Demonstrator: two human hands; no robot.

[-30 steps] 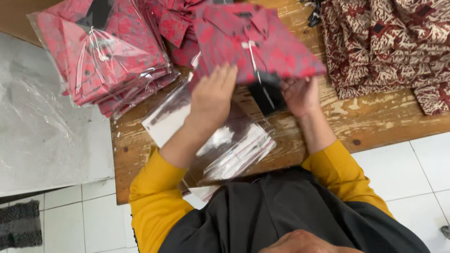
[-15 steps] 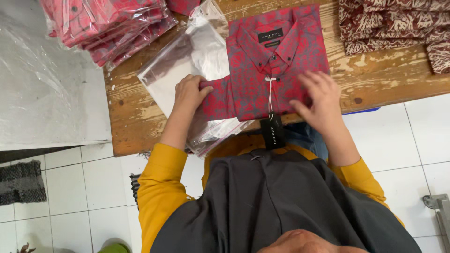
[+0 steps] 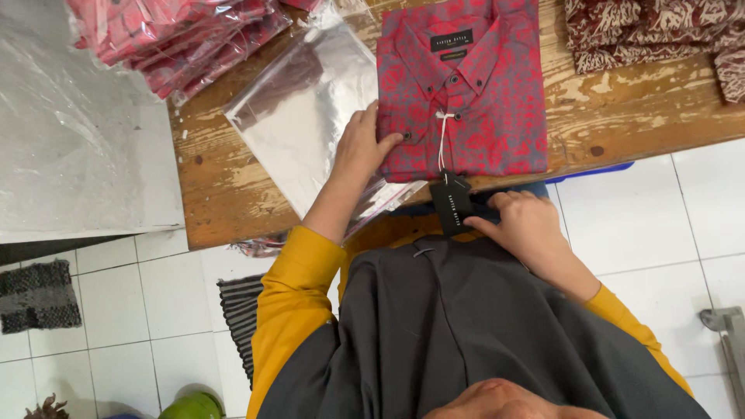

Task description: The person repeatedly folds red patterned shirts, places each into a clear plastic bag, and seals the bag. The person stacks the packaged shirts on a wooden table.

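Note:
A folded red and grey patterned shirt (image 3: 473, 93) lies on the wooden table (image 3: 225, 178), collar away from me. My left hand (image 3: 361, 147) rests flat on the shirt's left lower edge, partly over a stack of clear plastic bags (image 3: 303, 124). A black hang tag (image 3: 452, 206) dangles from the shirt on a white string over the table's front edge. My right hand (image 3: 524, 229) pinches that tag from the right, below the table edge.
A pile of bagged red shirts (image 3: 178, 35) sits at the back left. Brown and cream patterned fabric (image 3: 660, 35) lies at the back right. A large grey plastic sheet (image 3: 74, 132) covers the left. White floor tiles, a dark mat (image 3: 35, 299) and a green object (image 3: 190, 405) are below.
The shirt has been laid flat on the table. My right hand came off the shirt and moved down to the hanging black tag. My left hand stayed at the shirt's left edge.

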